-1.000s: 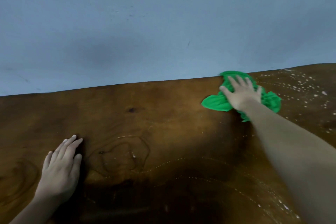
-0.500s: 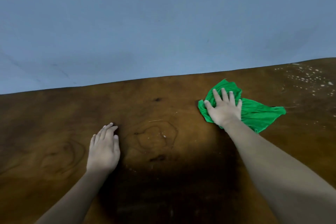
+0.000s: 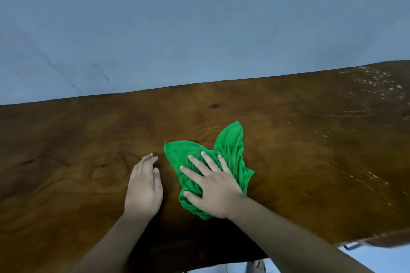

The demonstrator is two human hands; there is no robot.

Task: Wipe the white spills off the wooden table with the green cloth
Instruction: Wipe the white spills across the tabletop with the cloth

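The green cloth (image 3: 229,146) lies crumpled on the wooden table (image 3: 66,150), near its middle. My right hand (image 3: 213,188) presses flat on the cloth with fingers spread and straight. My left hand (image 3: 144,186) rests flat on the bare wood just left of the cloth, not touching it. White spills (image 3: 375,84) speckle the table's far right corner, and fainter white streaks (image 3: 355,175) run down the right side.
A pale blue wall (image 3: 199,28) stands right behind the table's far edge. The table's near edge (image 3: 366,239) shows at the lower right, with floor and a sandalled foot (image 3: 257,267) below it.
My right hand has dragged the cloth from the far right edge toward me and to the left. The view has shifted, so my left hand now sits close beside the cloth.
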